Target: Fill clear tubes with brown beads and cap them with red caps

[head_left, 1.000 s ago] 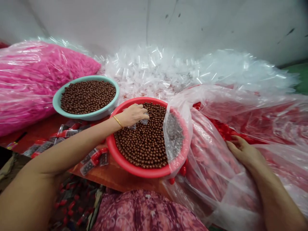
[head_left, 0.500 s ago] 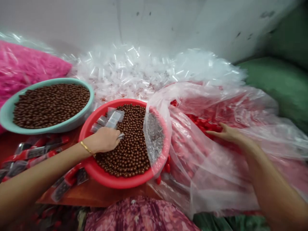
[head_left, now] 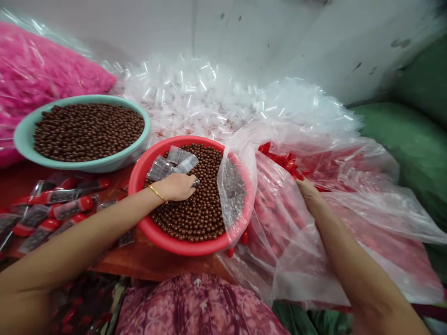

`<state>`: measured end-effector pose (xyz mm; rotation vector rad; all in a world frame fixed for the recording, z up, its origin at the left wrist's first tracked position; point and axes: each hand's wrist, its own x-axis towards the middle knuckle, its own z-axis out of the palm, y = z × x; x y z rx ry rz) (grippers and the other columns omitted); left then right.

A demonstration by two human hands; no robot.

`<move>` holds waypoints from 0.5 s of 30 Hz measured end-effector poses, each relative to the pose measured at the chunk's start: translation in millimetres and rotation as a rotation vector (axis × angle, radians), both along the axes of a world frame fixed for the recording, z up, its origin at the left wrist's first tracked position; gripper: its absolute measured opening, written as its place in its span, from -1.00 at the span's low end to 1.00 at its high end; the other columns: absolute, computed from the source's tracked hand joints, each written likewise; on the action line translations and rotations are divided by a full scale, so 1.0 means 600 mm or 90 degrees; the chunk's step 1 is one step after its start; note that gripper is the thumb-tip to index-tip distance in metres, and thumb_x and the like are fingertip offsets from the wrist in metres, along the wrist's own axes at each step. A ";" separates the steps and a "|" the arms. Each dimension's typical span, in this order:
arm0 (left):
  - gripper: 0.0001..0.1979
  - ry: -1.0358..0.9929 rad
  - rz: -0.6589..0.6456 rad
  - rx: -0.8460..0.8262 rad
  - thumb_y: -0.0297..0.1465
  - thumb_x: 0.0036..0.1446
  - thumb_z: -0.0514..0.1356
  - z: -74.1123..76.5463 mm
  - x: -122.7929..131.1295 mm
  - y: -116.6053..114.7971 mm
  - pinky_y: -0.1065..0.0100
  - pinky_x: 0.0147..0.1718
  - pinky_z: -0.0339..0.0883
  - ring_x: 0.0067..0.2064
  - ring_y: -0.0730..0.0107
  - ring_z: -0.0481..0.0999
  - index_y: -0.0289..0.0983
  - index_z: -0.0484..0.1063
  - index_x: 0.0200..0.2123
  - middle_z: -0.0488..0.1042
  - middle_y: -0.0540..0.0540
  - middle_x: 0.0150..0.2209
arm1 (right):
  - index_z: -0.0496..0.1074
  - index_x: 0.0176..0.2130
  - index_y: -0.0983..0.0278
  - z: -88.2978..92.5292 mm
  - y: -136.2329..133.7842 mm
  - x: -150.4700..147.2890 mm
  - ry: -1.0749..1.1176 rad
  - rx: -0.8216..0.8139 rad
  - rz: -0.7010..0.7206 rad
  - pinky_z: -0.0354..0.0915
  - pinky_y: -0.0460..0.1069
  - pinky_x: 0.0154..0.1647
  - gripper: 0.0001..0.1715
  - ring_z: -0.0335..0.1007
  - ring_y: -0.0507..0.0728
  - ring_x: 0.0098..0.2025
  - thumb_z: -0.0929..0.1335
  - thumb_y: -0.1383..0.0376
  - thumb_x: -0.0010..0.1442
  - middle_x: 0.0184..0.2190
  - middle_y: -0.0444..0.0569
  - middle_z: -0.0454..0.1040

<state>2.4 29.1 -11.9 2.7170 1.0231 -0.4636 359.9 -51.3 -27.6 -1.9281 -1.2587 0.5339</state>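
Observation:
My left hand (head_left: pixel 178 187), with a gold bracelet at the wrist, is inside a red basin (head_left: pixel 191 249) of small round brown balls (head_left: pixel 190 218). Its fingers are closed on a small clear plastic tube (head_left: pixel 196 183), mostly hidden by the fingers. Several flat clear containers (head_left: pixel 160 167) lie on the balls just beyond that hand. On the right, my right hand (head_left: pixel 308 193) reaches into the mouth of a clear plastic bag (head_left: pixel 289 246). Its fingertips are at glossy red plastic pieces (head_left: pixel 288 162) inside the bag; the fingers are largely hidden, and their grip cannot be made out.
A light-green basin (head_left: pixel 146 132) of brown balls stands at the left. Filled containers with red ends (head_left: pixel 71 208) lie in front of it. Behind are a bag of pink pieces (head_left: pixel 49 65) and a heap of clear plastic pieces (head_left: pixel 199 93). The plastic bag overlaps the red basin's right rim.
My right hand has moved left and deeper among the red pieces, its fingers no longer spread. My left hand still grips the tube over the balls. The whole view has shifted somewhat.

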 end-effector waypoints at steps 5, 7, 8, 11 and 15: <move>-0.69 -0.003 0.009 -0.009 -0.35 0.20 -0.04 0.008 -0.002 0.001 0.27 -0.24 0.37 -0.16 0.13 0.56 -0.38 0.37 -0.10 0.55 -0.29 -0.21 | 0.33 -0.40 0.19 0.048 0.020 -0.024 0.139 0.037 -0.010 0.31 0.00 -0.44 -0.75 0.39 0.12 -0.49 0.26 0.23 -0.22 -0.51 -0.02 0.45; -0.69 -0.006 0.015 -0.005 -0.34 0.19 -0.03 0.009 -0.004 0.002 0.29 -0.24 0.37 -0.17 0.15 0.56 -0.36 0.39 -0.11 0.55 -0.28 -0.20 | 0.32 -0.37 0.18 0.068 0.033 -0.038 0.159 0.065 -0.025 0.30 -0.01 -0.42 -0.70 0.36 0.08 -0.49 0.30 0.24 -0.25 -0.48 -0.06 0.45; -0.69 -0.006 0.017 -0.003 -0.34 0.19 -0.02 0.008 -0.004 0.002 0.30 -0.23 0.37 -0.16 0.16 0.55 -0.36 0.39 -0.12 0.55 -0.27 -0.19 | 0.32 -0.36 0.18 0.076 0.040 -0.048 0.161 0.076 -0.028 0.30 -0.02 -0.41 -0.67 0.34 0.06 -0.49 0.33 0.25 -0.27 -0.47 -0.08 0.44; -0.67 -0.009 0.019 0.001 -0.32 0.18 -0.02 0.003 -0.005 0.005 0.29 -0.22 0.37 -0.15 0.15 0.55 -0.35 0.40 -0.12 0.55 -0.27 -0.17 | 0.36 -0.33 0.21 0.090 0.061 -0.085 0.155 0.081 -0.006 0.30 -0.03 -0.35 -0.57 0.33 0.04 -0.45 0.41 0.30 -0.33 -0.46 -0.13 0.43; -0.65 -0.016 0.021 0.000 -0.33 0.16 -0.02 0.000 -0.005 0.009 0.24 -0.21 0.37 -0.13 0.09 0.54 -0.38 0.43 -0.13 0.54 -0.32 -0.15 | 0.40 -0.30 0.26 0.083 0.092 -0.148 0.108 0.046 0.085 0.30 -0.04 -0.36 -0.54 0.35 0.04 -0.46 0.41 0.35 -0.33 -0.50 -0.16 0.44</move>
